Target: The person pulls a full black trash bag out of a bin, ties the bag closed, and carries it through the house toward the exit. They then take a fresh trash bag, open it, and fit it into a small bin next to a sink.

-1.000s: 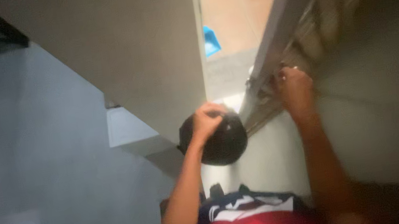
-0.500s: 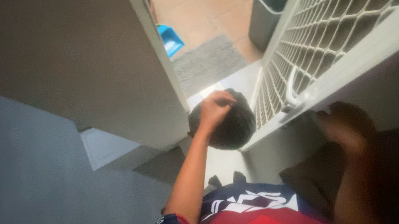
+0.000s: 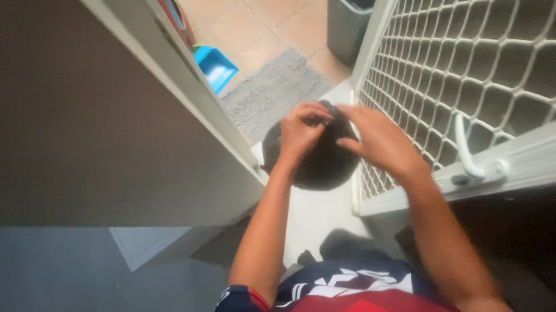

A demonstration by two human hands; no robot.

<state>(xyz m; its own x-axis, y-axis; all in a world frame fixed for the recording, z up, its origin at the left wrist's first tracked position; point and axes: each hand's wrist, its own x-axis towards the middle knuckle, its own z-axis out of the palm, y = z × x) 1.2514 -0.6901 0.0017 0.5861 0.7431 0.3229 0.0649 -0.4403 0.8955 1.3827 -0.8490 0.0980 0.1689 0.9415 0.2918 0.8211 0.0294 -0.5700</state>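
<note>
1. Holding a dark round bag-like object [image 3: 322,160] with both hands in the doorway, above the pale threshold, between the white door edge [image 3: 216,125] and the mesh security door [image 3: 493,39].
2. Left hand [image 3: 300,131]: fingers curled, pinching the object's top edge.
3. Right hand [image 3: 377,142]: fingers together, laid over the top right side; cannot tell whether the fingertips grip, they are blurred.
4. Judgement: to do this well, keep the left pinch firm and the object level, and work the top with the right hand.
5. Risk: mesh door handle [image 3: 471,165] sits just beside the right forearm; keep clear.
6. Beyond: grey mat [image 3: 269,92], blue dustpan [image 3: 215,67], grey bin [image 3: 350,1] on the tiles.
</note>
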